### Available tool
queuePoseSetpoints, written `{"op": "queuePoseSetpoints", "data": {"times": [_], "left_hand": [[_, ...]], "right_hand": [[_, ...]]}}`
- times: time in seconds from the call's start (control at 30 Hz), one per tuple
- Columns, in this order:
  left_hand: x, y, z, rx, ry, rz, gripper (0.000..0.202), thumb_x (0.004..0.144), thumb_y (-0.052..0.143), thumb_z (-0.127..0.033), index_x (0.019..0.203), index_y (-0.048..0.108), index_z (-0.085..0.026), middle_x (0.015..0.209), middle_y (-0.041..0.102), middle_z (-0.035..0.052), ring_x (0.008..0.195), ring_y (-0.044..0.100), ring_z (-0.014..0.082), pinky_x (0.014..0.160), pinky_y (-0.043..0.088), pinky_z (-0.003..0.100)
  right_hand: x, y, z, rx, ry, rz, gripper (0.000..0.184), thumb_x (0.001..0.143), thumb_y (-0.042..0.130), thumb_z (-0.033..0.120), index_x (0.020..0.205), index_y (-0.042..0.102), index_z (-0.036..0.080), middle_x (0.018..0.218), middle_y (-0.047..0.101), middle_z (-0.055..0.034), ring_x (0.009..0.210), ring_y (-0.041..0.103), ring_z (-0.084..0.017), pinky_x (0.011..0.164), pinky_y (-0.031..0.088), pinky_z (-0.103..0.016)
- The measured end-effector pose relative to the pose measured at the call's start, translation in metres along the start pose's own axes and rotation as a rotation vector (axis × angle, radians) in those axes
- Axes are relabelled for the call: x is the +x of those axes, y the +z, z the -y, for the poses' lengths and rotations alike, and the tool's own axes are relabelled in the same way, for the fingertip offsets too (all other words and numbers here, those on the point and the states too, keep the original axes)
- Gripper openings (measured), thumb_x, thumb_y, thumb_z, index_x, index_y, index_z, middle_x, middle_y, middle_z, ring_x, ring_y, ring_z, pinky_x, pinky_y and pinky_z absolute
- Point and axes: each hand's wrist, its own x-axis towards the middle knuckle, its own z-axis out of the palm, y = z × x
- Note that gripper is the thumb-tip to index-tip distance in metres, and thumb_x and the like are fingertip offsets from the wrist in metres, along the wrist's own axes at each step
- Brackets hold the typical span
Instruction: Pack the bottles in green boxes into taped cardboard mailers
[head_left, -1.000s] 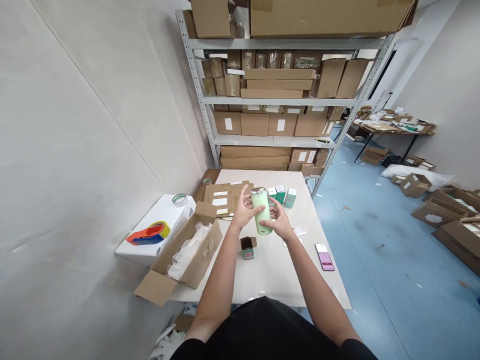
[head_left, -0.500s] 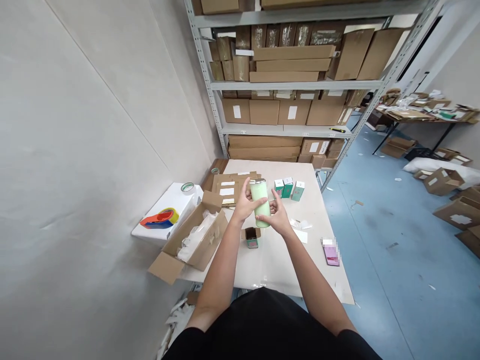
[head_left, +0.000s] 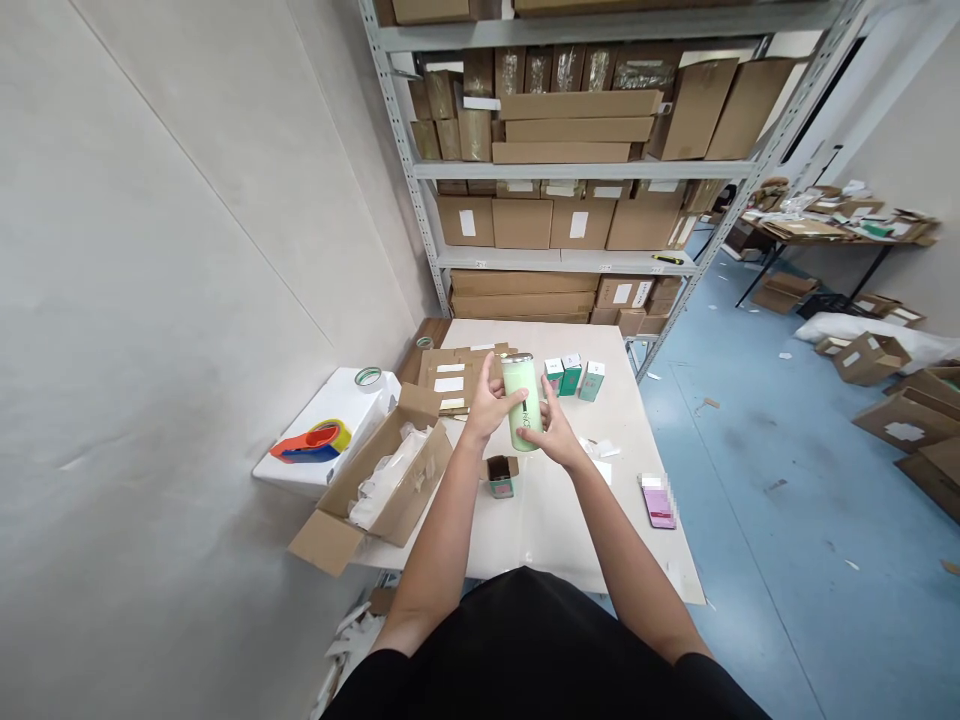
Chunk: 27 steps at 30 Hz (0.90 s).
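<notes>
I hold a pale green tumbler (head_left: 521, 398) with a silver lid upright above the white table (head_left: 555, 520). My left hand (head_left: 489, 408) grips its left side with the fingers curled round it. My right hand (head_left: 553, 432) cups its lower right side. Dark lettering on the tumbler faces me. Just below my hands a small open green box (head_left: 500, 475) stands on the table.
Three small green boxes (head_left: 571, 376) stand behind the tumbler, beside flat cardboard pieces (head_left: 454, 378). An open carton with plastic wrap (head_left: 386, 482) overhangs the table's left edge. A phone (head_left: 658, 500) lies at right. A tape dispenser (head_left: 309, 444) sits on a white stand. Shelving with cartons (head_left: 570, 220) rises behind.
The tumbler has turned in my hands, so its dark lettering now faces me. My hands stay at about the same place above the table.
</notes>
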Motion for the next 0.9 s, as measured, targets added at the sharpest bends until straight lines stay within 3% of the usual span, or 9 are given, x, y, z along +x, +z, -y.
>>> {"op": "queuePoseSetpoints", "data": {"times": [0.17,0.3,0.47,0.57,0.67,0.8,0.9], "left_hand": [[0.003,0.001,-0.006,0.028,-0.003,-0.017,0.121,0.069,0.094,-0.034,0.165,0.021,-0.028,0.122,0.07,0.0102,0.109,0.07,0.0241,0.093,0.058,0.038],[0.004,0.0,-0.006,0.021,-0.007,0.007,0.121,0.071,0.092,-0.037,0.165,0.017,-0.026,0.114,0.073,0.0093,0.105,0.071,0.0251,0.092,0.058,0.041],[0.007,0.002,0.0,0.063,0.038,-0.009,0.117,0.069,0.094,-0.039,0.163,0.025,-0.029,0.138,0.063,0.0144,0.123,0.064,0.0284,0.101,0.055,0.042],[0.007,0.004,0.001,0.08,0.052,-0.069,0.119,0.066,0.096,-0.038,0.162,0.027,-0.027,0.128,0.068,0.0132,0.115,0.067,0.0287,0.097,0.058,0.042],[0.006,0.004,-0.001,0.014,0.03,-0.015,0.122,0.069,0.094,-0.039,0.165,0.02,-0.026,0.122,0.07,0.012,0.112,0.069,0.0281,0.096,0.058,0.043],[0.005,0.003,-0.004,0.008,0.017,0.028,0.125,0.068,0.095,-0.039,0.165,0.018,-0.029,0.135,0.065,0.0138,0.123,0.064,0.0288,0.103,0.054,0.044],[0.006,0.002,-0.005,0.057,0.005,-0.021,0.128,0.062,0.099,-0.036,0.164,0.022,-0.026,0.124,0.069,0.0126,0.113,0.069,0.0279,0.098,0.057,0.044]], "right_hand": [[0.0,-0.003,-0.004,-0.05,-0.015,-0.094,0.127,0.068,0.09,0.038,0.167,0.011,0.031,0.12,0.067,-0.0072,0.105,0.068,-0.025,0.096,0.057,-0.044],[0.002,-0.01,-0.007,0.043,0.0,0.017,0.122,0.073,0.087,0.038,0.166,0.009,0.035,0.125,0.066,-0.0076,0.108,0.069,-0.025,0.097,0.057,-0.046],[0.003,-0.014,-0.011,0.004,0.02,-0.072,0.129,0.066,0.091,0.034,0.166,0.01,0.034,0.113,0.068,-0.0052,0.094,0.071,-0.024,0.089,0.06,-0.045],[0.003,-0.012,-0.012,-0.031,-0.016,-0.079,0.125,0.067,0.091,0.036,0.166,0.015,0.034,0.123,0.066,-0.0079,0.105,0.069,-0.025,0.096,0.057,-0.045],[0.002,-0.011,-0.011,0.008,-0.025,-0.02,0.116,0.073,0.087,0.041,0.165,0.017,0.034,0.125,0.066,-0.0078,0.11,0.068,-0.025,0.099,0.056,-0.045],[0.002,-0.008,-0.008,-0.091,-0.024,-0.17,0.118,0.07,0.088,0.044,0.165,0.019,0.032,0.111,0.069,-0.0052,0.097,0.069,-0.025,0.09,0.058,-0.044],[0.002,-0.005,-0.008,-0.174,-0.028,-0.232,0.121,0.068,0.09,0.042,0.165,0.018,0.03,0.112,0.068,-0.006,0.101,0.067,-0.026,0.093,0.057,-0.046]]}}
